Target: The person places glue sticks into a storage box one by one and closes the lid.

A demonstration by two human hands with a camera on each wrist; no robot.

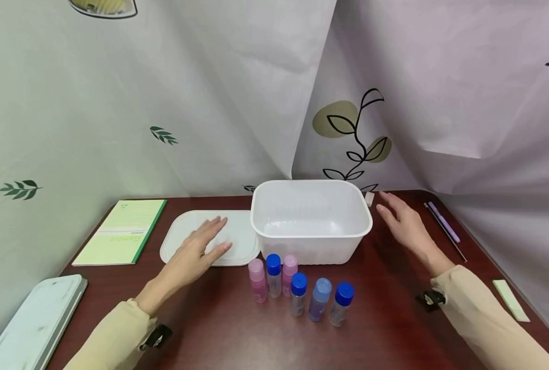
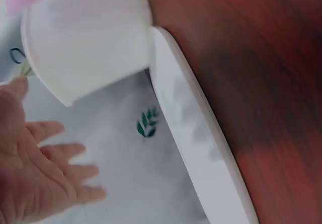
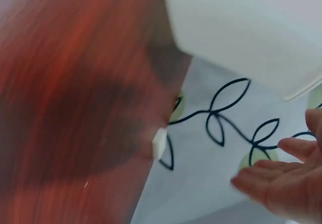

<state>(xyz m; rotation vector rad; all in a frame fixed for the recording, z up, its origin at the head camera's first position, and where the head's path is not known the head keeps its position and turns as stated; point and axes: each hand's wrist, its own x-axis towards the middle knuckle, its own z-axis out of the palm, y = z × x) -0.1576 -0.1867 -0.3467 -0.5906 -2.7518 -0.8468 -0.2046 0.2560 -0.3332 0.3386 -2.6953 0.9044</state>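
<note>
- Nearest, on the dark red table [image 1: 385, 318], stand six small bottles [image 1: 297, 288] in a loose cluster: three with blue caps, two with pink caps, one with a pale blue cap, all upright.
- At the near left edge lies one white tray [image 1: 34, 324].
- At the near right edge lies one pale green strip [image 1: 511, 299].
- The left hand [image 1: 195, 254] has its fingers straight and released, holding nothing, spread over the one white lid [image 1: 237, 231], which lies flat just left of the tub.
- The right hand [image 1: 405, 223] is likewise relaxed and empty, fingers extended, near the tub's right wall but apart from it.
- One white tub [image 1: 311, 218] sits open, just behind the bottles.
- One green notebook [image 1: 121, 231] lies far left.
- Two slim pens [image 1: 442, 223] lie far right.
- One small white block [image 1: 369, 199] sits by the tub's far right corner.
</note>
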